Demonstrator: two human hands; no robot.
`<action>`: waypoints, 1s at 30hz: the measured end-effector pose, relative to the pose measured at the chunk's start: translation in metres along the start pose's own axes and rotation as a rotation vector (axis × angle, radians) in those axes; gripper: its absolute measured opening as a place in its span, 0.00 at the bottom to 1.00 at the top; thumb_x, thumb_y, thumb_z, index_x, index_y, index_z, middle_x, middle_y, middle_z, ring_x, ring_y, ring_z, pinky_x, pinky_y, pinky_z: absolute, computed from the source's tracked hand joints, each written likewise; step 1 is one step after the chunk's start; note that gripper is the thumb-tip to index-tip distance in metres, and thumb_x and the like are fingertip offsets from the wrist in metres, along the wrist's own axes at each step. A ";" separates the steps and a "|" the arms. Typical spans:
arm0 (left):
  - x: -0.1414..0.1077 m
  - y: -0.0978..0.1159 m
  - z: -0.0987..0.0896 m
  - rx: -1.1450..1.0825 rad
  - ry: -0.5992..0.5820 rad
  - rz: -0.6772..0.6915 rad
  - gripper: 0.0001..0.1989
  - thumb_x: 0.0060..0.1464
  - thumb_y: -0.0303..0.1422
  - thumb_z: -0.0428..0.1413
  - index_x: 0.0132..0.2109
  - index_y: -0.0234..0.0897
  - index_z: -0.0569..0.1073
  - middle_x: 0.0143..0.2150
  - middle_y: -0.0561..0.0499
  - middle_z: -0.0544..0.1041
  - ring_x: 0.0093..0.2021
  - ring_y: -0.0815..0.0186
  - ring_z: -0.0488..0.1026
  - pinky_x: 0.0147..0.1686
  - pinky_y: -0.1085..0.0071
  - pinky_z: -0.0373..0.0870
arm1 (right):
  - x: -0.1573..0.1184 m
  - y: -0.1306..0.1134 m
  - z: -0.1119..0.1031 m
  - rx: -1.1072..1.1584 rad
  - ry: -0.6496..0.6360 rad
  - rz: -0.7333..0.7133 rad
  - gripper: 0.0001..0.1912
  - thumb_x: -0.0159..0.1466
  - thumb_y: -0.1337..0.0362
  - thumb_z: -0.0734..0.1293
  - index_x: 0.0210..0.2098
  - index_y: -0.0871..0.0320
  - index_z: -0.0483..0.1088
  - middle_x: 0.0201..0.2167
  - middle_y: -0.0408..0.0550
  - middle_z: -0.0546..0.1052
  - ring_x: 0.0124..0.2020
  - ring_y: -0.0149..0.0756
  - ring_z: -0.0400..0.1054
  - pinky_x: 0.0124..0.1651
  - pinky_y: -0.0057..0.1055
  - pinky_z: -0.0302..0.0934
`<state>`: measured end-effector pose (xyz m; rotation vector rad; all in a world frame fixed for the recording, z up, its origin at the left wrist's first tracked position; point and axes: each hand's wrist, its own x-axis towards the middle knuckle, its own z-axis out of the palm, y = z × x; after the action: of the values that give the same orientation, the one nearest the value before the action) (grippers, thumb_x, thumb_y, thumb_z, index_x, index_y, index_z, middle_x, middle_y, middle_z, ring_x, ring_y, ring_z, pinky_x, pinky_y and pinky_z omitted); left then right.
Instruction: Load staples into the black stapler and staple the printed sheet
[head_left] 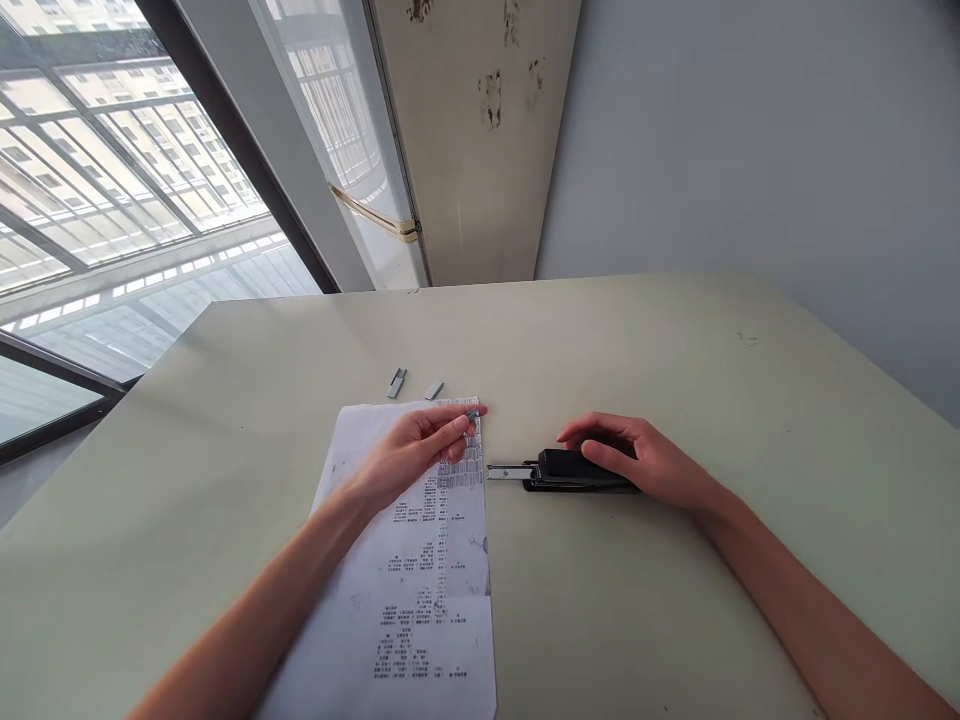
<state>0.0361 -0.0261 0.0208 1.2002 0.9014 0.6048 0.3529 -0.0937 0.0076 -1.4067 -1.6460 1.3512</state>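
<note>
Black, low, oblong stapler flat on the broad pale cream-green tabletop, right of centre. At its left end, a narrow silver metal rail, extended well past the black body, tip just beside the right edge of a long white printed paper sheet.

Over the stapler's right part, the bare right hand, loosely bent, thumb along the top, index finger toward the far side, other fingers mostly hidden. Cannot tell a firm grip from a light rest.

Above the far right portion of the paper, the bare left hand, nearly closed at the tips, with a tiny silver-grey metallic strip pinched between thumb and index finger, remaining fingers curled beneath. Cannot tell contact with the paper from a small gap.

Just beyond the paper's far edge, a short notched silver-grey piece and, to its right, a smaller oblong silver-grey piece, near each other but not touching, both well apart from the stapler.

On the paper, rows of dark characters, too small to read, plus a dense striped block near the far right corner.

Behind the tabletop, a cream panel with flaky brown patches; at right, a plain blue-grey wall; at left, dark-framed glass with railings outside.
</note>
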 end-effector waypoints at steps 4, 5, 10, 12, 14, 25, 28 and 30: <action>0.000 -0.003 0.004 0.184 0.001 0.050 0.22 0.69 0.51 0.56 0.43 0.36 0.82 0.34 0.51 0.74 0.30 0.69 0.65 0.36 0.69 0.67 | 0.000 0.001 0.000 -0.014 -0.004 0.002 0.22 0.70 0.40 0.67 0.48 0.49 0.79 0.48 0.49 0.81 0.51 0.47 0.74 0.57 0.43 0.69; 0.000 -0.004 0.005 0.224 -0.005 0.068 0.23 0.70 0.52 0.54 0.42 0.36 0.82 0.34 0.50 0.74 0.30 0.69 0.66 0.35 0.68 0.67 | 0.000 0.001 0.000 -0.012 -0.005 0.003 0.22 0.70 0.40 0.67 0.48 0.49 0.79 0.48 0.49 0.81 0.51 0.48 0.74 0.57 0.43 0.69; -0.001 -0.009 0.008 0.227 -0.058 0.159 0.21 0.73 0.48 0.51 0.60 0.40 0.73 0.35 0.51 0.77 0.29 0.68 0.68 0.33 0.68 0.69 | 0.000 0.003 -0.001 -0.007 -0.004 0.006 0.22 0.70 0.40 0.67 0.48 0.49 0.79 0.49 0.50 0.81 0.53 0.49 0.75 0.59 0.44 0.69; -0.001 -0.012 0.008 0.222 -0.065 0.175 0.20 0.73 0.47 0.52 0.62 0.40 0.71 0.34 0.52 0.76 0.28 0.69 0.69 0.32 0.70 0.68 | 0.000 0.002 0.000 -0.002 -0.001 0.009 0.22 0.69 0.40 0.68 0.48 0.49 0.79 0.49 0.49 0.82 0.53 0.49 0.75 0.58 0.44 0.70; -0.001 -0.013 0.007 0.238 -0.071 0.172 0.20 0.72 0.47 0.53 0.61 0.40 0.73 0.36 0.51 0.78 0.29 0.69 0.69 0.31 0.70 0.68 | 0.000 0.001 0.000 -0.001 0.004 0.017 0.22 0.69 0.40 0.68 0.48 0.48 0.80 0.48 0.49 0.82 0.52 0.49 0.76 0.57 0.43 0.70; -0.006 -0.010 0.013 0.280 -0.126 0.136 0.17 0.73 0.45 0.53 0.59 0.40 0.73 0.40 0.48 0.84 0.26 0.71 0.71 0.32 0.70 0.72 | 0.001 0.001 0.000 -0.048 -0.004 0.024 0.23 0.70 0.39 0.66 0.49 0.48 0.79 0.47 0.49 0.81 0.50 0.48 0.74 0.53 0.43 0.69; -0.007 -0.011 0.015 0.304 -0.092 0.150 0.15 0.72 0.44 0.55 0.54 0.38 0.76 0.39 0.47 0.85 0.27 0.70 0.75 0.32 0.70 0.73 | 0.000 0.001 0.000 -0.050 -0.005 0.036 0.22 0.70 0.40 0.66 0.49 0.47 0.79 0.47 0.48 0.81 0.52 0.49 0.74 0.53 0.43 0.69; -0.009 -0.010 0.015 0.316 -0.094 0.167 0.14 0.71 0.43 0.57 0.53 0.38 0.78 0.36 0.48 0.86 0.27 0.68 0.77 0.32 0.70 0.75 | 0.000 0.001 0.000 -0.045 -0.005 0.038 0.21 0.70 0.40 0.67 0.49 0.47 0.79 0.48 0.48 0.81 0.51 0.48 0.75 0.53 0.42 0.69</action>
<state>0.0436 -0.0442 0.0146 1.5877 0.8430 0.5462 0.3532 -0.0938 0.0069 -1.4680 -1.6713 1.3474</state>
